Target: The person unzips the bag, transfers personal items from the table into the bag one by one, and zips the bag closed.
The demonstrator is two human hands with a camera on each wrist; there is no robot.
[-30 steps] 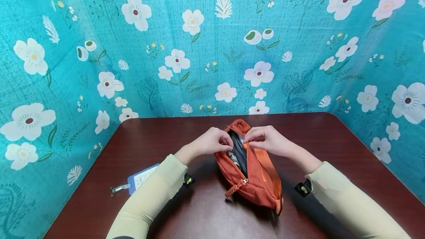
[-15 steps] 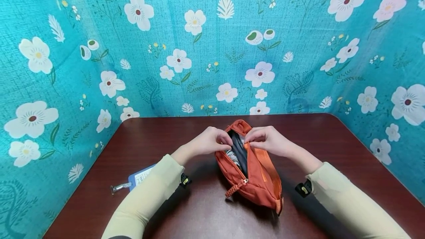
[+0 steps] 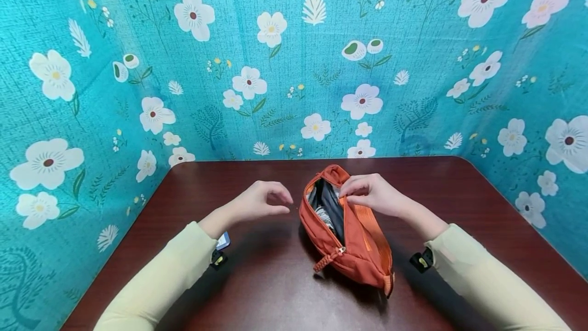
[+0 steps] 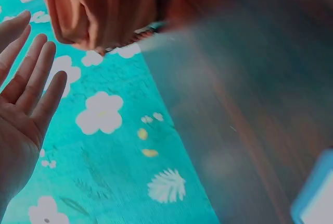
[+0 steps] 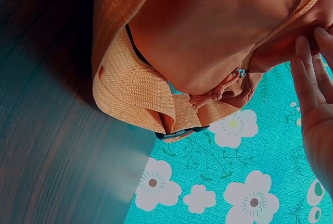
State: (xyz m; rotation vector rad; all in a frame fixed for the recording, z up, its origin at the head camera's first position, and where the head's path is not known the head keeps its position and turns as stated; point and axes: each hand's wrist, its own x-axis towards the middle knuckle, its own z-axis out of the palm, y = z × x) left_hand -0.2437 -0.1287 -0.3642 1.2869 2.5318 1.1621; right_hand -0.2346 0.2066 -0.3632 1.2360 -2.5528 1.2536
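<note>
An orange-red waist bag (image 3: pixel 367 257) stands unzipped on the table, its dark grey lining (image 3: pixel 333 208) showing. Inside it lies something with a black-and-white striped pattern (image 3: pixel 324 215). My right hand (image 3: pixel 374 195) pinches the right edge of the bag's opening; the right wrist view also has the fingers at the zip edge, above the bag's orange webbing strap (image 5: pixel 130 83). Left of the bag, my left hand (image 3: pixel 257 201) hangs apart from it, fingers relaxed and nothing in them. The left wrist view has the left hand (image 4: pixel 26 99) with fingers spread, below the bag (image 4: pixel 104 10).
A blue-edged card holder (image 3: pixel 223 240) lies on the table's left side, mostly hidden behind the left forearm. The dark red-brown table (image 3: pixel 275 290) ends at a turquoise flowered cloth (image 3: pixel 285 65) behind and at the sides. A braided zip pull (image 3: pixel 327 260) hangs at the bag's near end.
My left hand has left the bag's opening and moved left, its fingers loosened. The left forearm now covers most of the card holder. My right hand has stayed at the bag's edge.
</note>
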